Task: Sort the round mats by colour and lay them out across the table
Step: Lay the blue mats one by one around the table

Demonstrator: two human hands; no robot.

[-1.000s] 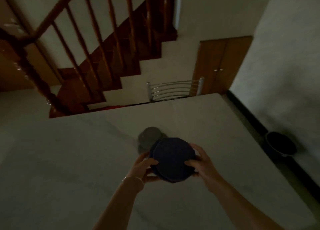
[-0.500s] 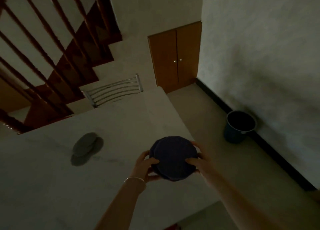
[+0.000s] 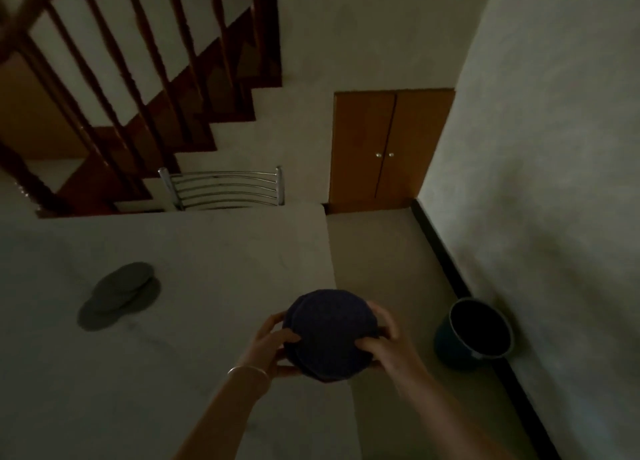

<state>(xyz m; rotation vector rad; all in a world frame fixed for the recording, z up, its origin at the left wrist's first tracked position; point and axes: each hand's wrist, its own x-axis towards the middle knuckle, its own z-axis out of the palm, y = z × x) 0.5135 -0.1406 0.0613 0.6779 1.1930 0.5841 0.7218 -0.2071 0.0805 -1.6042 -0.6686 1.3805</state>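
Observation:
A stack of dark blue round mats (image 3: 330, 333) is held between both hands above the right edge of the pale table (image 3: 194, 251). My left hand (image 3: 273, 342) grips its left rim, thumb on top. On the right rim sits my right hand (image 3: 379, 338), fingers curled over the edge. A few grey round mats (image 3: 119, 295) lie overlapping on the table to the left, apart from both hands.
A metal chair back (image 3: 225, 189) stands at the table's far edge, with a wooden staircase (image 3: 138, 96) behind it. A dark bucket (image 3: 476, 333) sits on the floor by the right wall. A wooden cupboard door (image 3: 388, 151) is in the far corner.
The blue stack has been carried right, from beside the grey mats to the table's right edge. The view swung right and back a little. Both hands keep their hold.

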